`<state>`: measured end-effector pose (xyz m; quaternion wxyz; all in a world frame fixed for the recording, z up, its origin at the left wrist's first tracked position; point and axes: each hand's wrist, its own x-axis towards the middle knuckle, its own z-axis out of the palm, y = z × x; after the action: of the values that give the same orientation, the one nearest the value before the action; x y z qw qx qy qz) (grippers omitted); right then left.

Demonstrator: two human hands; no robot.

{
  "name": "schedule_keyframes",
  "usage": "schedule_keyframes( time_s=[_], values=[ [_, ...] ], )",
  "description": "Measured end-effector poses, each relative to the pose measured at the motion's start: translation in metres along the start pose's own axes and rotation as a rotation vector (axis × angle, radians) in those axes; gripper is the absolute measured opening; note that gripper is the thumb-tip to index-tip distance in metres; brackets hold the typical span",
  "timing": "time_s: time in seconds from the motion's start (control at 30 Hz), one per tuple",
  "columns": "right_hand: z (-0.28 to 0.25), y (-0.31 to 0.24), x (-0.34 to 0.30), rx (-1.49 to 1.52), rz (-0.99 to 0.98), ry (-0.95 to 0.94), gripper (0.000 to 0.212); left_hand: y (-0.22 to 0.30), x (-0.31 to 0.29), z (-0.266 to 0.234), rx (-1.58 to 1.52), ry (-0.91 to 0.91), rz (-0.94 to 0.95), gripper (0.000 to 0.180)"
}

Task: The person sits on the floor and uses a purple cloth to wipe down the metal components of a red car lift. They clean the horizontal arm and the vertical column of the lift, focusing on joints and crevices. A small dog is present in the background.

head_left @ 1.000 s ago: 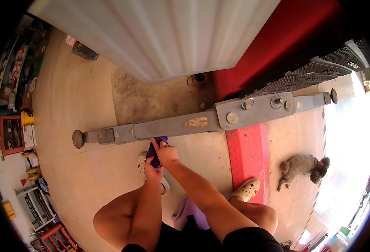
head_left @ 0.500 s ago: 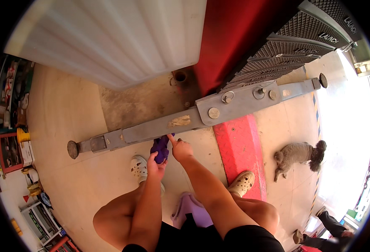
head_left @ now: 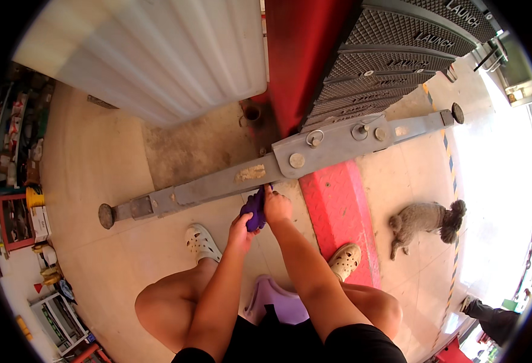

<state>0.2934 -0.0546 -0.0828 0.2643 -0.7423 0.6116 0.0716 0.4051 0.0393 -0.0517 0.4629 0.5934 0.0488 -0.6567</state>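
Note:
A crumpled purple cloth (head_left: 255, 210) is bunched just below the near edge of a long grey steel lift arm (head_left: 205, 187). My left hand (head_left: 240, 232) grips the lower left of the cloth, thumb on top. On the cloth's right side my right hand (head_left: 277, 207) is closed, with its fingertips at the cloth's upper end by the arm's underside. The arm spans the view at knee height, with round pins, ring pulls and worn patches on its face. Its ends carry a round left pad (head_left: 106, 216) and a round right pad (head_left: 457, 113). My palms are hidden.
A red post (head_left: 290, 60) with black ribbed rubber panels (head_left: 387, 60) rises behind the arm beside a pale ribbed panel (head_left: 157, 60). A red floor ramp (head_left: 338, 212) runs beneath. A grey dog (head_left: 420, 222) stands right; another person's leg (head_left: 493, 320) shows lower right. Shelves (head_left: 15, 133) line the left.
Both hands and the cloth have shifted right along the arm. My right index finger, stretched out before, is now curled in at the cloth. The other person's legs have moved.

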Motion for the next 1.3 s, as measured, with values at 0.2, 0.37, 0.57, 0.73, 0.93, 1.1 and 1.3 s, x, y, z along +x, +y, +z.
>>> schedule_keyframes(
  time_s=[0.2, 0.37, 0.57, 0.73, 0.93, 1.1, 1.3],
  values=[
    [0.002, -0.001, -0.006, -0.016, 0.034, -0.043, 0.032, 0.013, -0.03, -0.004, -0.023, 0.093, 0.027, 0.038],
    [0.049, 0.066, -0.025, -0.193, -0.21, -0.303, 0.022, 0.001, -0.049, 0.003, 0.135, 0.077, 0.01, 0.035],
    [0.012, 0.073, -0.106, 0.858, 0.212, -0.622, 0.022, -0.023, -0.103, -0.022, -0.078, 0.081, -0.039, 0.048],
    [-0.028, 0.067, -0.18, 1.574, 0.44, -0.428, 0.025, -0.042, -0.129, -0.027, -0.386, -0.148, -0.088, 0.057],
    [-0.019, 0.083, -0.203, 1.953, 0.316, -0.396, 0.027, -0.056, -0.165, 0.0, -0.56, -0.298, -0.18, 0.057],
    [-0.048, 0.068, -0.219, 2.017, 0.239, -0.366, 0.031, -0.057, -0.166, -0.005, -0.426, -0.259, -0.118, 0.052],
    [-0.081, 0.064, -0.221, 2.105, 0.148, -0.17, 0.034, -0.061, -0.161, 0.001, -0.24, -0.147, 0.002, 0.05]
  ],
)
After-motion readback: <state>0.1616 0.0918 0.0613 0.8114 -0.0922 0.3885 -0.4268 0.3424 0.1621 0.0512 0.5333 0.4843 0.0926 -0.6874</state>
